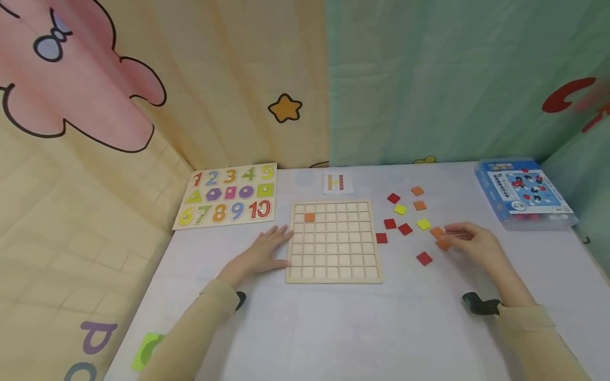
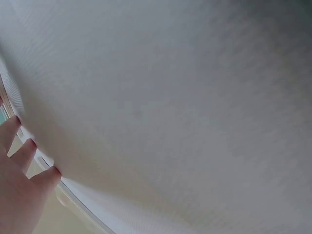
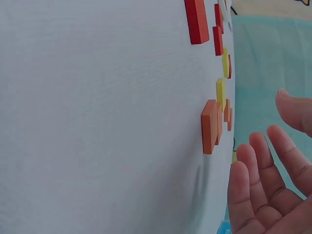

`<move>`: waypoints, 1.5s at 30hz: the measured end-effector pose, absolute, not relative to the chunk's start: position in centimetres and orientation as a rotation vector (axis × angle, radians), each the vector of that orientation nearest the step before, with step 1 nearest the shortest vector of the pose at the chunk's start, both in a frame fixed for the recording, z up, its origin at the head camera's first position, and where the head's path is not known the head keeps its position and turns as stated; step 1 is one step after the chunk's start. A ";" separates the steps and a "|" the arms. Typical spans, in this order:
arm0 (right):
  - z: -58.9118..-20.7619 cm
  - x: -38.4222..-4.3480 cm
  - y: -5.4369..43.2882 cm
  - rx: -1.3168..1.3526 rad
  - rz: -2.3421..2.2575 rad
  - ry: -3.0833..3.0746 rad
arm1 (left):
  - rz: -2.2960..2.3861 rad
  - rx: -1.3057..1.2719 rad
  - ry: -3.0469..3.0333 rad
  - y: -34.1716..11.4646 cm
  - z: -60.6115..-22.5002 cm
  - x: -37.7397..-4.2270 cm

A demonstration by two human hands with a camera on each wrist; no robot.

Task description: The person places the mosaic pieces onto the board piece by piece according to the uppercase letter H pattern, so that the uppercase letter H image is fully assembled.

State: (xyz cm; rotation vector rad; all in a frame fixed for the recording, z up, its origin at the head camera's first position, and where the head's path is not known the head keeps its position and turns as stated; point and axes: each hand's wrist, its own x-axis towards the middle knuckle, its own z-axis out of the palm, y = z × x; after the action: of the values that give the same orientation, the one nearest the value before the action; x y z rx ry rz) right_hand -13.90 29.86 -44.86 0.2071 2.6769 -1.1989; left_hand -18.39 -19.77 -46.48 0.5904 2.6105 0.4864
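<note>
A square wooden grid board point(image 1: 333, 281) lies on the table, with one orange tile point(image 1: 310, 217) in a cell near its upper left corner. My left hand point(image 1: 261, 251) rests along the board's left edge, thumb and fingers spread against the frame. Over at the right, my right hand point(image 1: 476, 246) is close above two orange tiles point(image 1: 436, 232), its fingertips overlapping the nearer one in the head view. In the right wrist view, thumb and fingers stand apart with nothing between them, beside the orange tile point(image 3: 209, 126) on the table.
Several red tiles point(image 1: 405, 229), two yellow tiles point(image 1: 423, 224) and two more orange tiles point(image 1: 419, 205) lie scattered right of the board. Behind it is a small pattern card point(image 1: 338, 190). A number puzzle point(image 1: 226, 196) lies back left, a blue box point(image 1: 526, 193) back right, a green piece point(image 1: 141, 354) front left.
</note>
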 end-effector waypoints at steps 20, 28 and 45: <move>-46.1 -14.4 30.1 0.264 -1.046 2.692 | 0.492 0.602 2.620 -19.9 -46.6 -18.3; -46.3 -14.7 29.5 0.278 -1.025 2.712 | 0.488 0.600 2.615 -19.9 -46.6 -18.2; -45.7 -14.7 28.9 0.311 -0.972 2.656 | 0.475 0.576 2.616 -19.7 -46.3 -18.1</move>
State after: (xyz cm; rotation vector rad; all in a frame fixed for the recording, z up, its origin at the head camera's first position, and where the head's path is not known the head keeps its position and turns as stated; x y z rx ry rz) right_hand -14.75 28.88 -45.65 0.3113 2.6555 -0.9718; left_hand -18.10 -19.71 -46.34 0.5763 2.6156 0.4747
